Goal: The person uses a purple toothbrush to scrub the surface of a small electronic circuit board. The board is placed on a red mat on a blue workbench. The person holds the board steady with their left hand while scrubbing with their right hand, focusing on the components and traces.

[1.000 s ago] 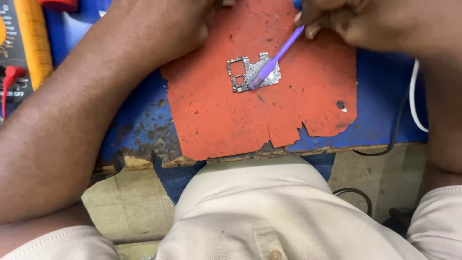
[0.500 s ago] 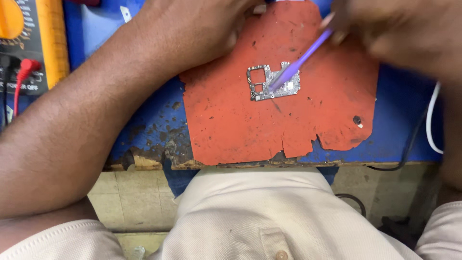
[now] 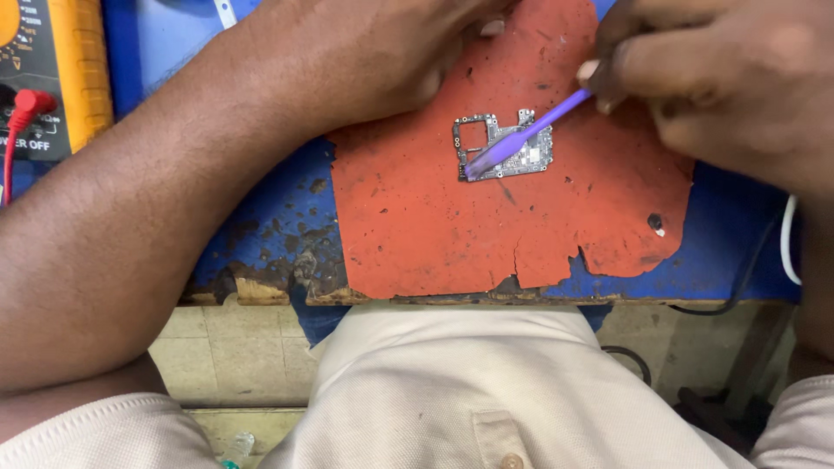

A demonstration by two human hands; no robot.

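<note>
A small silver circuit board [image 3: 512,158] lies flat on a worn red mat [image 3: 434,226]. My right hand [image 3: 730,87] grips a thin purple plastic tool [image 3: 530,135], whose flat tip rests on the board's left part. My left hand [image 3: 365,52] lies on the upper left of the mat, just above and left of the board; its fingertips are partly out of frame and I see nothing held in it.
The red mat sits on a scuffed blue bench top [image 3: 261,234] with a chipped front edge. A yellow multimeter [image 3: 52,78] with a red plug [image 3: 30,102] stands at the far left. A white cable [image 3: 786,252] and a black cable [image 3: 738,278] run down the right side.
The view shifted, so board and mat sit further right and higher. The purple tool's tip has slid toward the board's left part. My left hand stays on the mat.
</note>
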